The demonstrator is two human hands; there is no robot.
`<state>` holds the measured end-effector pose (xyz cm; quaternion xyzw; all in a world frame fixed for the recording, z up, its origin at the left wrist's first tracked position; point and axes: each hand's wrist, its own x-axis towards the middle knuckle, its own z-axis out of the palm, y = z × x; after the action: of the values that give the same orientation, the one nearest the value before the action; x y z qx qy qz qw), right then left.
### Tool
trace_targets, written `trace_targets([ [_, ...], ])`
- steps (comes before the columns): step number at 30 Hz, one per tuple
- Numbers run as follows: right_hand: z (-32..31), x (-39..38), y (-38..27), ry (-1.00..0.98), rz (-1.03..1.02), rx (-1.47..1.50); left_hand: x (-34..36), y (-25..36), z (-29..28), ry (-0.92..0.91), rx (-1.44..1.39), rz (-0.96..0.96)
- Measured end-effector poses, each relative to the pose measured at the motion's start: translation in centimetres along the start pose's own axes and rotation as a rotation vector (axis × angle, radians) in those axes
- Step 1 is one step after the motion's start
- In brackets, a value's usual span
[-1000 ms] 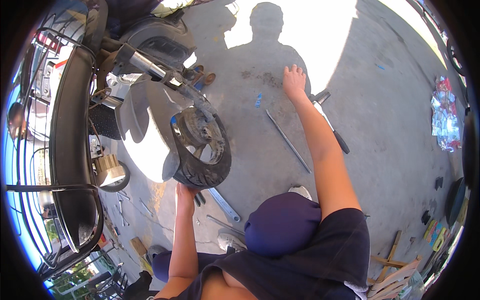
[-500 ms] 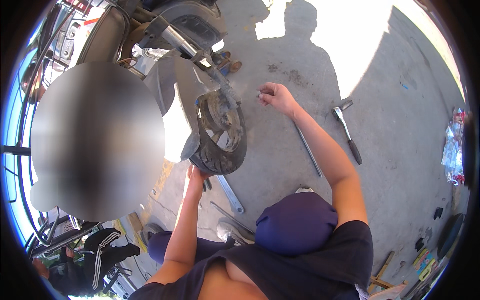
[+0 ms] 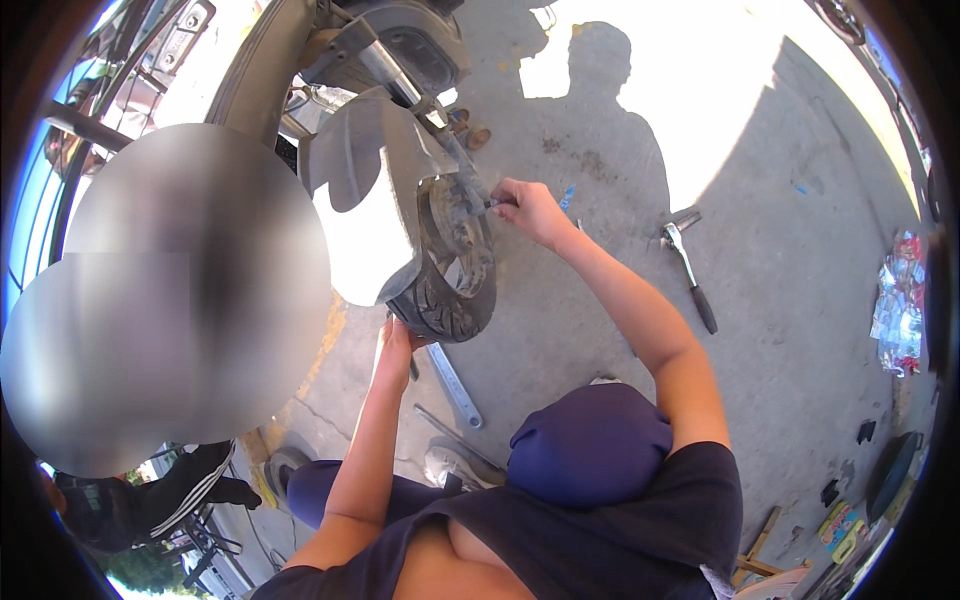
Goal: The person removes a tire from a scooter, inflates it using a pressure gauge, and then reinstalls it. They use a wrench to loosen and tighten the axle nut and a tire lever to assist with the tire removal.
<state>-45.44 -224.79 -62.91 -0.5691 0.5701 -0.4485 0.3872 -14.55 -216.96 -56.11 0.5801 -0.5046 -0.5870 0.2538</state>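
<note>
A scooter's front wheel (image 3: 440,308) stands in front of me, with a grey fender (image 3: 385,225) over it and a metal fork (image 3: 388,72) leading up from it. My left hand (image 3: 397,350) grips the tyre from its near underside; some of its fingers are hidden behind the rubber. At the right side of the wheel, close to the lower end of the fork, my right hand (image 3: 530,212) pinches a small metal piece (image 3: 492,204). The fingers cover most of that piece, so its kind cannot be made out.
A ratchet wrench (image 3: 692,275) lies on the concrete floor to the right. Nearer me are a long flat wrench (image 3: 456,388) and a thin bar (image 3: 450,432). Crumpled clear plastic (image 3: 900,310) sits at the far right. Another person's dark-clothed leg (image 3: 195,485) shows at lower left.
My right hand has moved left and slightly down, bringing the small piece up to the wheel's side near the fork. My left hand stays on the tyre. The view has shifted slightly.
</note>
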Motion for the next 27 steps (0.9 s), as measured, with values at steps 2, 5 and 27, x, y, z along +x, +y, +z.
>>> trace_targets([
  [2,0.0,0.2,0.0,-0.025,0.004,0.048,0.2,-0.2,-0.2,-0.001,-0.002,0.012],
  [5,-0.6,0.5,-0.3,-0.085,-0.036,0.018,0.2,-0.5,-0.3,0.008,0.006,0.017],
  [27,2.0,2.5,0.3,-0.081,0.241,-0.077,6.0,-5.7,-5.4,0.066,0.056,0.106],
])
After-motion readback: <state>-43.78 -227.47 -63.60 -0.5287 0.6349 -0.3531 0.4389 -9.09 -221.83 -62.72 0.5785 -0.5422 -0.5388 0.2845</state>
